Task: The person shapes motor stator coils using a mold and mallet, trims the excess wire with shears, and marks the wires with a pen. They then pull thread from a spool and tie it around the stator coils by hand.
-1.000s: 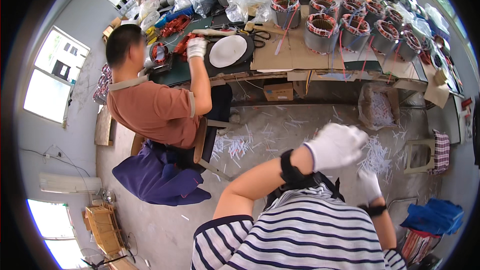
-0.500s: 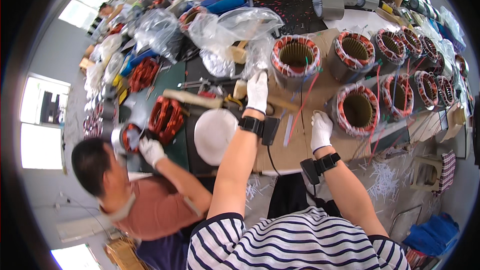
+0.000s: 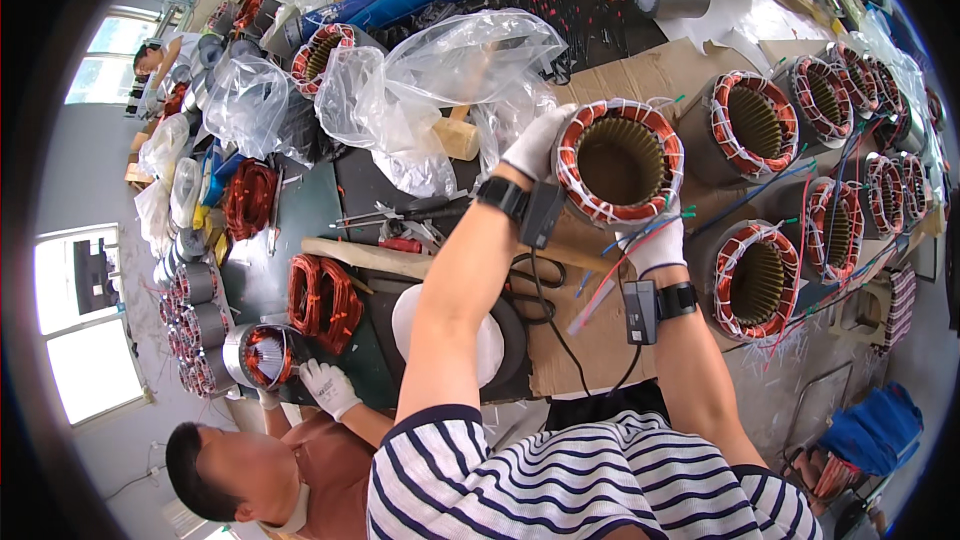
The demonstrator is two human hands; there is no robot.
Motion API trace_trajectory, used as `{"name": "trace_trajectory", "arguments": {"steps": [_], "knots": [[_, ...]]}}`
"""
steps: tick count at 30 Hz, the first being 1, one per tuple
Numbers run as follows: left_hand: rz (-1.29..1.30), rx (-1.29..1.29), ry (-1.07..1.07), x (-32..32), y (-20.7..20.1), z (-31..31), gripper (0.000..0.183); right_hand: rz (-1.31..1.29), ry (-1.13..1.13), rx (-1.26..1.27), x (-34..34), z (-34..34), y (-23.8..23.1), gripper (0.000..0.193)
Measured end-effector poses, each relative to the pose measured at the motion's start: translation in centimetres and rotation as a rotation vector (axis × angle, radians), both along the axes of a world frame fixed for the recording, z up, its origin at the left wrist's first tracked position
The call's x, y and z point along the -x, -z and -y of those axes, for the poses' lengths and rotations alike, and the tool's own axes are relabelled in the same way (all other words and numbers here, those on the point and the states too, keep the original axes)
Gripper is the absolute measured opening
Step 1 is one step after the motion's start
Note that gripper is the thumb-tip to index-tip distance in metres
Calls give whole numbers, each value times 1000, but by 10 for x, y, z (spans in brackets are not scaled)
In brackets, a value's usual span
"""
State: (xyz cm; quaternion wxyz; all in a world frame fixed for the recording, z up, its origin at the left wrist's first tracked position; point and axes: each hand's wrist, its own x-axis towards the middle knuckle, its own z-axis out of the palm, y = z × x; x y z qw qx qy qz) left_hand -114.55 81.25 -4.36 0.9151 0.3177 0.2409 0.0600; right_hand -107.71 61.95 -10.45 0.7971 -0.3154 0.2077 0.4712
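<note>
A motor stator [image 3: 622, 172], with a copper winding ring laced in white cord and a ribbed bore, is between my two hands. My left hand [image 3: 540, 145], in a white glove, is wrapped round its left side, with the fingertips hidden behind it. Against its lower right side my gloved right hand [image 3: 660, 246] is closed, its fingers mostly hidden by the stator and its blue and red lead wires [image 3: 640, 238]. The stator's top leans toward me. To its right stand a second stator [image 3: 752, 125] and a third [image 3: 757, 278].
Brown cardboard [image 3: 565, 350] covers the bench. More stators [image 3: 835, 225] line the right. Clear plastic bags [image 3: 465, 65] and a wooden mallet [image 3: 458, 138] lie beyond my left hand. A white round pad [image 3: 480, 350] and copper coils [image 3: 322, 302] lie left, near a co-worker's gloved hand [image 3: 328, 388].
Both hands have closed in on the stator, which now sits nearer and tilted toward me. My right hand moved up to its side. The view has shifted, and the co-worker appears lower.
</note>
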Motion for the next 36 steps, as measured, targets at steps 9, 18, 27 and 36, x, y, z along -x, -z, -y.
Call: {"name": "trace_trajectory", "arguments": {"steps": [9, 18, 27, 36], "knots": [[113, -361, -428, 93, -62, 89, 45, -152, -183, 13, 16, 18, -60, 37], [-337, -617, -467, 324, -48, 242, 66, 345, -549, 452, 70, 101, -172, 58], [-322, -516, -810, 189, -82, 418, 49, 653, -740, 394, 8, 278, -142, 67], [-133, -369, -417, -21, -134, 549, 43, 177, -317, 255, -115, 464, -156, 39]]}}
